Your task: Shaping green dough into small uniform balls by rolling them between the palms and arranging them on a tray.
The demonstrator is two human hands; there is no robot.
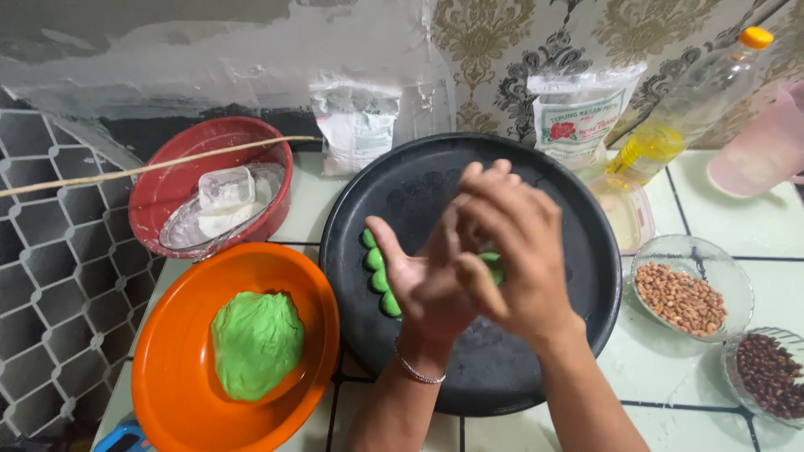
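My left hand [416, 283] lies palm up over the black round tray [402, 180]. My right hand [512, 251] presses flat on top of it. Between the two palms sits a small piece of green dough [494, 266], only its edge showing. Several small green dough balls [378, 280] lie in a curved row on the tray, just left of my left hand and partly hidden by it. A large lump of green dough [256, 343] rests in the orange bowl [176, 393] at the lower left.
A red bowl [167, 180] with a glass dish and a thin stick across it stands at back left. Two flour bags [356, 125] [578, 113], an oil bottle [687, 100], a pink jug [764, 146], a small plastic tub [624, 209], peanuts [680, 298] and dark beans [770, 372] in glass bowls stand right.
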